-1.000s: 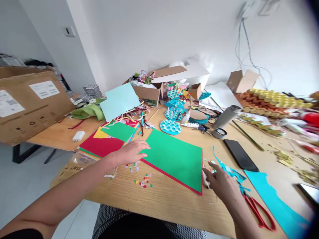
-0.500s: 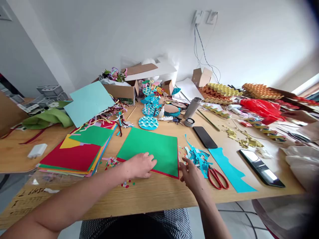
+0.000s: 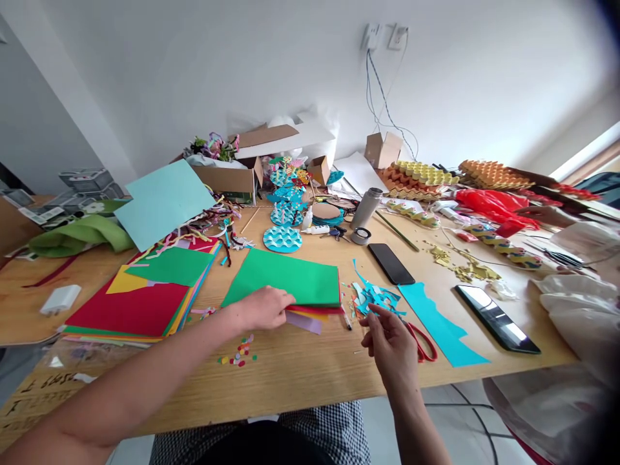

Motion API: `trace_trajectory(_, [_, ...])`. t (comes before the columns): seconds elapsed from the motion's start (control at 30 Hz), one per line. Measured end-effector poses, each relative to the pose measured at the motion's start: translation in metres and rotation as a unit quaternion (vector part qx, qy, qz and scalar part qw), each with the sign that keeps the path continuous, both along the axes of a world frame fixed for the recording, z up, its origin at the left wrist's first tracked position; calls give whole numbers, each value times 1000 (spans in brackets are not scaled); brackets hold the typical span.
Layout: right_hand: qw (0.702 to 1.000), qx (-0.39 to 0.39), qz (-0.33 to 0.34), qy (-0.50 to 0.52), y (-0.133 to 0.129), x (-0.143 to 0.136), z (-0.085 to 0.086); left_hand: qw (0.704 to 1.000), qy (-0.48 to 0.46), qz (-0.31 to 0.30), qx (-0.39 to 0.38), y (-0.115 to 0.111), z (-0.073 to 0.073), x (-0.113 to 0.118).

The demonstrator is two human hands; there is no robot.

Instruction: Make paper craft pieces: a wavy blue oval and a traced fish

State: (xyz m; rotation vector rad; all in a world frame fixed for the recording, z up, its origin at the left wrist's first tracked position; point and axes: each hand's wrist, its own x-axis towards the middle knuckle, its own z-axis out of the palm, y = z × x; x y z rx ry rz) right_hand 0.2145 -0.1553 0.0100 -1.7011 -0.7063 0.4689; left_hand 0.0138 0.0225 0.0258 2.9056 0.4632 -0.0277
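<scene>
A green sheet of paper (image 3: 290,274) lies over red, yellow and purple sheets in front of me. My left hand (image 3: 268,307) is closed on the near edge of these sheets, which looks lifted. Part of a purple sheet (image 3: 305,321) sticks out below. My right hand (image 3: 391,342) is off the paper, fingers loosely curled and apart, with nothing visible in it. Blue paper scraps (image 3: 375,297) lie just beyond it, and red-handled scissors (image 3: 423,342) are partly hidden behind it. A pen (image 3: 347,318) rests by the sheets' right corner.
To the left is a stack of coloured paper (image 3: 130,310). Small paper dots (image 3: 239,352) lie near the front. Two phones (image 3: 391,263), a cut blue sheet (image 3: 440,326) and a steel flask (image 3: 367,208) stand to the right. Another person's hand (image 3: 547,213) shows at far right.
The near edge of the green and red sheets has risen and shifted back, exposing purple and yellow paper and the pen. My right hand has left the sheets' right edge and moved right.
</scene>
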Motion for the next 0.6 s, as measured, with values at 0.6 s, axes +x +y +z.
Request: trace_trajectory(0.6, [947, -133, 220, -194, 23, -34, -25, 980, -74, 114, -143, 21, -9, -6])
